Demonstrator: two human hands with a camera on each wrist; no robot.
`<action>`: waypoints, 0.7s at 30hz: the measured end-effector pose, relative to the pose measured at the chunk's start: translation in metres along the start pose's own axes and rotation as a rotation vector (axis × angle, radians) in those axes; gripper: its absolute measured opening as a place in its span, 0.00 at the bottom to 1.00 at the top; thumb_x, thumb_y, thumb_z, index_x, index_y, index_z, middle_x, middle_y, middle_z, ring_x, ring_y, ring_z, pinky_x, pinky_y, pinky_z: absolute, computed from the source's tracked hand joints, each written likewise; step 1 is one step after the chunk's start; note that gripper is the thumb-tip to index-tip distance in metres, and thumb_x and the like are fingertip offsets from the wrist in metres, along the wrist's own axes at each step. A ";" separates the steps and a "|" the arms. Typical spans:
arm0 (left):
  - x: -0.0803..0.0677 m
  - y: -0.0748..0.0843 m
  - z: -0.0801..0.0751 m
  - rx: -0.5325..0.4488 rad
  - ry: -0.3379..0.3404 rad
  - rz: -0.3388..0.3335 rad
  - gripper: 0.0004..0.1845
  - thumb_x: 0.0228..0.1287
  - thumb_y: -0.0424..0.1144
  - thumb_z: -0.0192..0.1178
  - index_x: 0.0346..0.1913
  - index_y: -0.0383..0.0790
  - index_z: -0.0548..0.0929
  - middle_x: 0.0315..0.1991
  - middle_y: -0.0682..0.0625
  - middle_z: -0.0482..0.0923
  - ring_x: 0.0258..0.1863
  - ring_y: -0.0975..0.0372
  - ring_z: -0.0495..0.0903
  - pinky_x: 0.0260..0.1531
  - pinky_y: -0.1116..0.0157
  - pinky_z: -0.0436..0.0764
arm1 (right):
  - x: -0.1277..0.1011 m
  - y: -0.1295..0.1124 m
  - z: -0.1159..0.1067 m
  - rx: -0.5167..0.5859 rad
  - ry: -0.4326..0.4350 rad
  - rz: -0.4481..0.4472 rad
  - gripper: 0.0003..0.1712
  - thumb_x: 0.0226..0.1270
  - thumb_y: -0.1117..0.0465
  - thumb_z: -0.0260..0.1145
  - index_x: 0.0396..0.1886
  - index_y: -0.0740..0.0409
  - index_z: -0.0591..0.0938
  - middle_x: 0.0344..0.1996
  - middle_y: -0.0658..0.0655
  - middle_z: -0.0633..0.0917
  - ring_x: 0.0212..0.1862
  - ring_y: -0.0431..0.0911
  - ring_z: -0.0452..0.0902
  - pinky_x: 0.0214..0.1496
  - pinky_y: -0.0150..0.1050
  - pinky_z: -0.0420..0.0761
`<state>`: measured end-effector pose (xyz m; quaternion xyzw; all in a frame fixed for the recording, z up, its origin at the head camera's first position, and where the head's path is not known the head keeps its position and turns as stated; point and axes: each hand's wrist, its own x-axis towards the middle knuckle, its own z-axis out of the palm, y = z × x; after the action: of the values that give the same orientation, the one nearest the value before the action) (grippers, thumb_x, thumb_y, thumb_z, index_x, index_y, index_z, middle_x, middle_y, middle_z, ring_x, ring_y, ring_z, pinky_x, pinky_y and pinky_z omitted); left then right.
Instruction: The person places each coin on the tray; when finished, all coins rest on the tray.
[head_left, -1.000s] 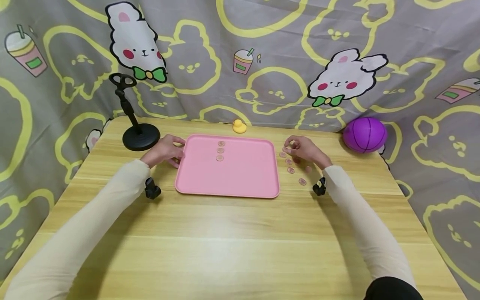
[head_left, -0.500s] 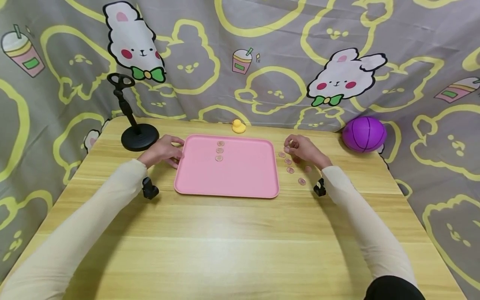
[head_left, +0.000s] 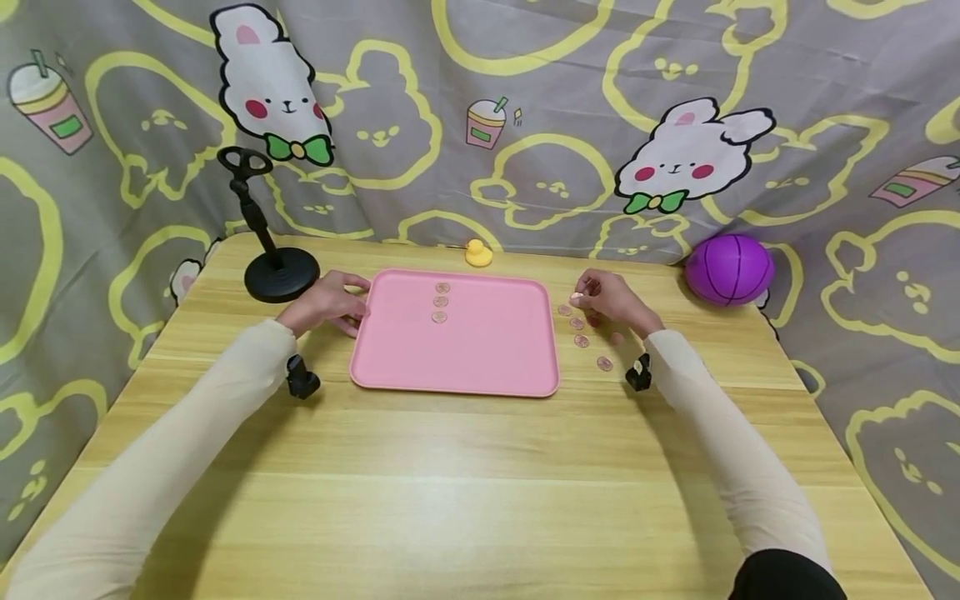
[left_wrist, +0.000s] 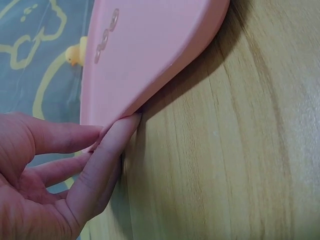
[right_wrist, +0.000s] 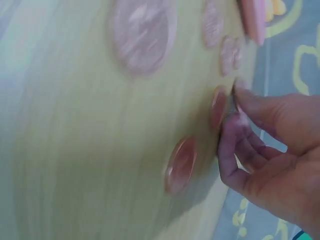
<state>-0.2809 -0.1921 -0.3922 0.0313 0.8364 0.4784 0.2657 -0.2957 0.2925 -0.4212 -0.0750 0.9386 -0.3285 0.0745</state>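
Note:
A pink tray (head_left: 495, 354) lies on the wooden table, with three copper-coloured coins in a column on it, the middle coin (head_left: 441, 301) among them. My left hand (head_left: 330, 302) grips the tray's left edge; in the left wrist view the thumb (left_wrist: 70, 138) is on the rim and the fingers are along the outer side. Right of the tray, my right hand (head_left: 609, 297) pinches a coin (head_left: 576, 296) between thumb and fingertips, just above the table. Several more coins lie around it, including a patterned coin (right_wrist: 144, 35) and a smoother coppery coin (right_wrist: 181, 165).
A black stand (head_left: 279, 273) with a round base is behind my left hand. A yellow rubber duck (head_left: 478, 253) sits beyond the tray's back edge, and a purple ball (head_left: 729, 270) rests at the back right. A patterned curtain (head_left: 540, 108) hangs behind the table.
The right hand's fingertips have shifted slightly right, and the pinched coin now shows more plainly between them. The left hand stays at the tray's edge, and the tray has not moved.

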 end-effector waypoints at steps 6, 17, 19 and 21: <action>-0.002 0.000 -0.002 -0.013 -0.005 0.004 0.36 0.70 0.25 0.57 0.79 0.23 0.59 0.36 0.42 0.84 0.30 0.59 0.85 0.33 0.62 0.91 | 0.002 -0.015 0.001 0.151 0.174 -0.008 0.09 0.74 0.67 0.68 0.43 0.72 0.81 0.37 0.67 0.85 0.35 0.47 0.82 0.39 0.32 0.87; -0.003 -0.001 0.001 -0.032 0.008 0.005 0.36 0.69 0.24 0.57 0.78 0.24 0.60 0.37 0.41 0.83 0.30 0.59 0.84 0.32 0.63 0.91 | 0.002 -0.053 0.011 0.386 0.173 -0.056 0.11 0.74 0.72 0.66 0.49 0.79 0.84 0.43 0.77 0.86 0.29 0.38 0.87 0.45 0.44 0.91; -0.002 0.000 0.002 -0.030 0.013 0.000 0.36 0.68 0.24 0.57 0.78 0.24 0.60 0.37 0.41 0.82 0.30 0.59 0.83 0.32 0.63 0.91 | 0.001 -0.059 0.016 0.376 0.143 -0.061 0.11 0.74 0.72 0.66 0.49 0.78 0.85 0.44 0.76 0.87 0.30 0.38 0.87 0.45 0.43 0.91; -0.002 -0.001 0.003 -0.024 0.023 -0.007 0.36 0.68 0.23 0.57 0.78 0.24 0.61 0.37 0.41 0.82 0.30 0.59 0.83 0.31 0.64 0.91 | 0.000 -0.067 0.022 0.374 0.105 -0.059 0.12 0.73 0.70 0.67 0.50 0.76 0.86 0.45 0.75 0.88 0.31 0.38 0.87 0.45 0.41 0.91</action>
<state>-0.2775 -0.1910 -0.3927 0.0197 0.8336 0.4879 0.2583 -0.2858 0.2273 -0.3966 -0.0699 0.8611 -0.5027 0.0285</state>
